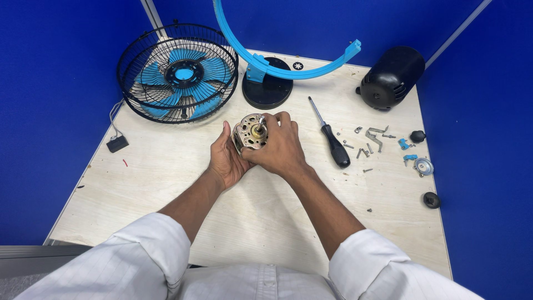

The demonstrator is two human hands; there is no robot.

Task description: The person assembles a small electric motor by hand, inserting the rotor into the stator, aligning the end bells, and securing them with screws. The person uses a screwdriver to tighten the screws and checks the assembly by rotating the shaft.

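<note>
Pale plywood desk (pixel 166 183) between blue walls. Fan motor (pixel 251 133) above it, cupped in left hand (pixel 226 158), right hand (pixel 279 147) fingers (pixel 273 119) curled over its shaft. Just right of fingers, black-handled screwdriver (pixel 332 139); beyond, loose screws (pixel 366 150). Up-left, caged blue fan (pixel 177 72).

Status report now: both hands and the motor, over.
Left hand cradles fan motor. Right hand grips it from above. Screwdriver lies apart on table, nothing blocking.

fan motor (pixel 250 133) | metal, shaft up | held above table, perhaps tilted
</note>
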